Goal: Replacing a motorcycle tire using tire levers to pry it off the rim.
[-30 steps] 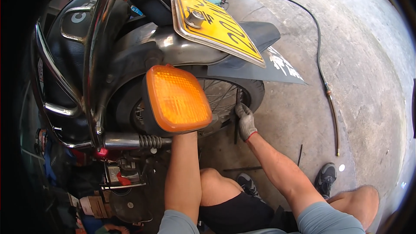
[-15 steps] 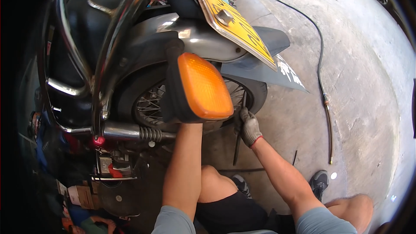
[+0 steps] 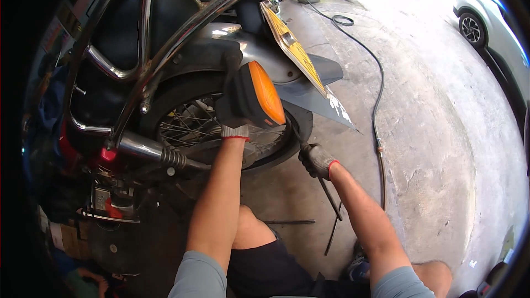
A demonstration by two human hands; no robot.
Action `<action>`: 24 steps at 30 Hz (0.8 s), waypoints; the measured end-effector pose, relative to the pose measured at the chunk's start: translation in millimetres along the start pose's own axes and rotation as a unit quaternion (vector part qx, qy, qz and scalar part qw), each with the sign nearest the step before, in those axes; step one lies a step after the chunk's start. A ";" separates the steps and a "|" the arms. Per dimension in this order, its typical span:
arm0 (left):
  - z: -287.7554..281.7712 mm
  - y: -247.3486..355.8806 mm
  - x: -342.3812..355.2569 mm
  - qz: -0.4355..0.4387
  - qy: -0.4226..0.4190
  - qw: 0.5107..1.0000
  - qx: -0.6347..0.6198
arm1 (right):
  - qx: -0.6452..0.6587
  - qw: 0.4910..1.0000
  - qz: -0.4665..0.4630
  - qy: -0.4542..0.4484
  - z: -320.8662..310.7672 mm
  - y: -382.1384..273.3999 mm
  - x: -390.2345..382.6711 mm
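Observation:
My right hand [image 3: 318, 160], in a grey knit glove with a red cuff, is closed around a long dark tire lever [image 3: 332, 201]. The lever slants, its upper end against the rim side of the motorcycle's rear tire [image 3: 165, 95] and its lower end pointing toward me. My left hand [image 3: 236, 131], gloved alike, reaches up to the spoked wheel [image 3: 185, 124]. An orange turn signal [image 3: 268, 95] in a black housing hides its fingers, so I cannot tell what they do.
Two dark rods [image 3: 290, 222] [image 3: 330, 238] lie on the concrete near my legs. A black hose [image 3: 381, 85] runs along the floor to the right. A yellow plate [image 3: 295, 47] juts from the fender; chrome bars [image 3: 144, 74] rise at left. A white car [image 3: 497, 33] stands far right.
My right hand has swung the lever from nearly upright to a slant, its lower end shifting right. My left glove's cuff now shows below the turn signal. The whole view has shifted too.

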State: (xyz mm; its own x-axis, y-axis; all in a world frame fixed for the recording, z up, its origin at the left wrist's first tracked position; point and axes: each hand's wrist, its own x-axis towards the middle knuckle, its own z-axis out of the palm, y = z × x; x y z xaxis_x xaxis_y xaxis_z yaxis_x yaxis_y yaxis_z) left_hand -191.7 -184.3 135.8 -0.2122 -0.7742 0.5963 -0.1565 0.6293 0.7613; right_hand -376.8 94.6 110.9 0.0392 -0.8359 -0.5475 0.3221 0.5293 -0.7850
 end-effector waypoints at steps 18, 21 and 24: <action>10.3 72.3 -0.3 0.000 -0.013 0.998 -0.069 | -0.617 0.765 -0.094 0.156 -44.0 -52.0 -48.0; 12.1 57.0 -6.1 0.001 -0.034 0.992 0.123 | -0.627 0.753 -0.107 0.165 -53.2 -48.8 -43.4; 5.8 23.4 -43.3 0.031 0.060 0.988 0.135 | -0.645 0.736 -0.145 0.148 -48.7 -44.4 -35.1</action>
State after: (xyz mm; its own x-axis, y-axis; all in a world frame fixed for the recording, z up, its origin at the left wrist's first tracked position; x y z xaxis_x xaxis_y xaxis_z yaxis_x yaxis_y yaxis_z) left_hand -191.8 -135.7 126.4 -0.1154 -0.7255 0.6785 -0.4025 0.6586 0.6358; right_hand -438.5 107.5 150.8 -0.1234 -0.9736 -0.1918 -0.8966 0.1922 -0.3989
